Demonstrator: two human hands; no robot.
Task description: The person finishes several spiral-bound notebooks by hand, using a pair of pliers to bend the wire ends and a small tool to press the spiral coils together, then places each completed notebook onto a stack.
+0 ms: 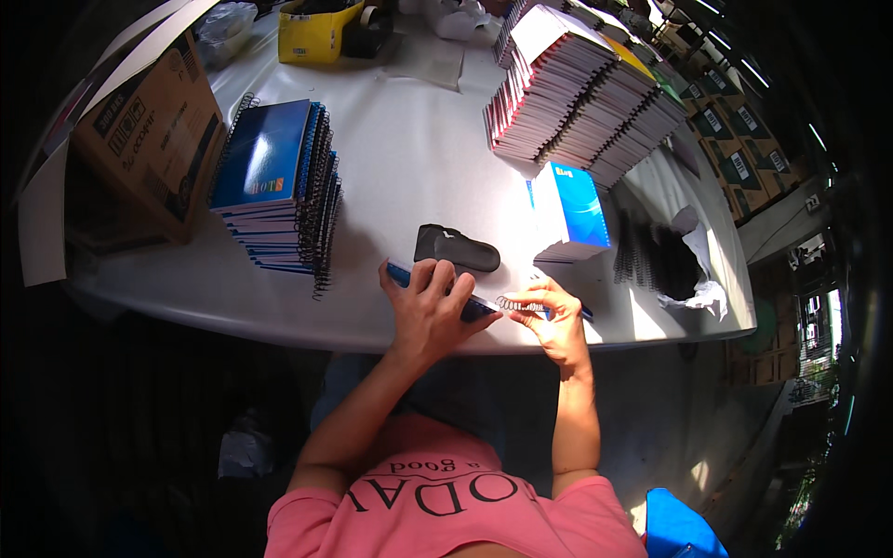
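1. White table (409,139) carrying the whole work area; cardboard box (153,126) standing at the far left edge.
2. Lying on the left part of the table: stack of blue spiral-bound notebooks (274,181), wire spines facing right.
3. Leaning across the far right part: long row of unbound notebook blocks (581,102), with a smaller blue-covered pile (572,209) sitting just in front of it.
4. Resting between the hands and the table centre: dark curved object (458,247), near the left hand but not touching it.
5. Lying to the right of the blue-covered pile: heap of black wire coils (656,260) beside torn white wrapping (702,293).
6. Sitting at the far edge: yellow box (316,33).
7. Left hand (430,312) pressing down on a blue notebook (437,290) at the near table edge, fingers spread flat over its cover, forearm rising from the lower edge.
8. Right hand (551,321) pinching a metal spiral coil (519,304) between thumb and fingertips, holding it level at the right end of the notebook, wrist bent inward.
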